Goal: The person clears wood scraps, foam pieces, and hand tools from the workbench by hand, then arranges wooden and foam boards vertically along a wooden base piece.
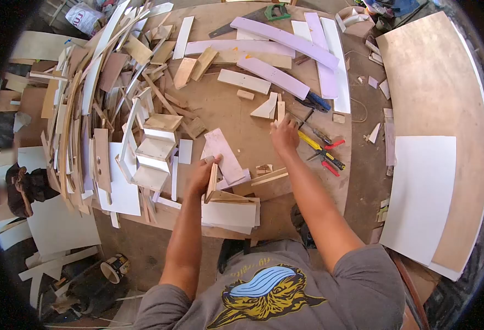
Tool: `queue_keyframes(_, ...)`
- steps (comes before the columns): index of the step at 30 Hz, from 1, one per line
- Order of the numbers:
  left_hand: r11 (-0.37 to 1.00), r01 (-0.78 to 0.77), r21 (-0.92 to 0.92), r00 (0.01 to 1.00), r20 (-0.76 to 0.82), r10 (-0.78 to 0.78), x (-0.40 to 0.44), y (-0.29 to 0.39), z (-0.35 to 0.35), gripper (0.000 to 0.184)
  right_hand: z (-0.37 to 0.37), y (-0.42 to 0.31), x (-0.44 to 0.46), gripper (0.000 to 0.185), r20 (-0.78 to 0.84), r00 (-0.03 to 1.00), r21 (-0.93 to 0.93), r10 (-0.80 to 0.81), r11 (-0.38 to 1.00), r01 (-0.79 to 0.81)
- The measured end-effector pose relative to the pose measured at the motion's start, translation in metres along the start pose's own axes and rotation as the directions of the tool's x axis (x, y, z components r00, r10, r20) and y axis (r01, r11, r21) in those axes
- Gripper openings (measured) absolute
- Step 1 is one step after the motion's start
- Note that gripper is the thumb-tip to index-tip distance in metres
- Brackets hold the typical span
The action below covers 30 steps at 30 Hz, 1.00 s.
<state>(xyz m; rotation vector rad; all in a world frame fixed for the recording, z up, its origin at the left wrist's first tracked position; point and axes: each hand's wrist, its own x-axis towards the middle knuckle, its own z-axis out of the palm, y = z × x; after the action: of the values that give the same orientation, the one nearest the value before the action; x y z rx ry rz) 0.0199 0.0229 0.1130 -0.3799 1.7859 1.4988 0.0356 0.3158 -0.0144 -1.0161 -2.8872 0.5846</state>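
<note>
My left hand (202, 174) is closed on the edge of a wooden board (211, 184), which stands on edge near the table's front. Beside that hand lies a pinkish board (223, 157). My right hand (285, 133) reaches over the middle right of the table with its fingers curled together. Right at its fingertips is a small wood strip (281, 111); whether the fingers grip it or something smaller I cannot make out. A triangular wood offcut (265, 107) lies just beyond. Right of the hand are a yellow-handled tool (309, 139) and red-handled pliers (330, 167).
Wood scraps (88, 110) are heaped along the left side, next to a white stepped wooden piece (155, 144). A handsaw (247, 21) and lilac boards (286, 38) lie at the back. Large panels (423, 192) rest at the right. Another person (30, 187) is at far left.
</note>
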Motion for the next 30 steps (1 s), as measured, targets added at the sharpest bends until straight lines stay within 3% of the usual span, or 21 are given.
queue_keyframes(2,1.000,0.020,-0.013,0.999,0.038,-0.020,0.011,-0.007,0.002,0.035,0.004,-0.006,0.013,0.089,0.111,0.994,-0.149,-0.022,0.988,0.039)
queue_keyframes(5,0.996,0.041,-0.078,0.998,0.058,-0.037,0.013,-0.009,0.003,0.032,0.025,-0.010,0.018,0.103,0.176,0.983,-0.109,0.052,0.993,-0.034)
queue_keyframes(8,0.995,0.062,-0.081,0.997,0.053,-0.057,0.015,-0.010,-0.001,0.032,0.003,-0.022,0.015,0.100,0.137,0.976,0.128,0.171,0.974,-0.189)
queue_keyframes(11,0.994,0.044,-0.099,0.998,-0.037,-0.048,0.017,-0.018,-0.001,0.042,-0.007,-0.035,0.023,0.097,-0.029,0.992,0.214,0.126,0.970,-0.117)
queue_keyframes(14,0.989,0.030,-0.145,0.996,-0.076,-0.041,0.023,-0.022,0.001,0.033,0.010,-0.057,0.048,0.099,-0.035,0.983,0.106,0.181,0.979,-0.176)
queue_keyframes(17,0.994,0.032,-0.109,0.997,-0.060,-0.038,0.032,-0.031,-0.002,0.036,-0.014,-0.084,0.044,0.104,0.074,0.974,0.134,0.216,0.965,-0.225)
queue_keyframes(20,0.999,0.009,-0.053,0.999,-0.046,-0.012,0.028,-0.022,0.000,0.038,0.023,-0.071,0.051,0.106,0.019,0.984,0.155,0.180,0.971,-0.180)
queue_keyframes(23,0.999,-0.042,0.004,0.999,-0.029,0.042,0.028,-0.027,-0.008,0.039,0.035,-0.059,0.043,0.107,0.153,0.971,0.121,0.182,0.972,-0.202)
queue_keyframes(24,0.999,-0.036,0.036,0.999,-0.033,0.038,0.018,-0.016,-0.007,0.040,0.029,-0.062,0.038,0.108,0.128,0.984,0.171,0.120,0.975,-0.142)
queue_keyframes(26,0.979,0.004,0.204,0.995,-0.094,0.016,-0.003,0.009,-0.005,0.042,0.029,-0.067,0.031,0.106,0.030,0.999,-0.032,-0.015,0.999,0.016)
queue_keyframes(27,0.991,-0.015,0.133,0.998,-0.052,0.023,0.004,-0.005,-0.012,0.044,0.031,-0.073,0.031,0.106,-0.010,0.996,-0.133,-0.091,0.987,0.088)
queue_keyframes(30,0.978,-0.078,0.193,0.994,-0.057,0.090,0.018,-0.031,-0.027,0.048,0.039,-0.083,0.042,0.099,0.096,0.995,-0.165,0.023,0.986,-0.007)
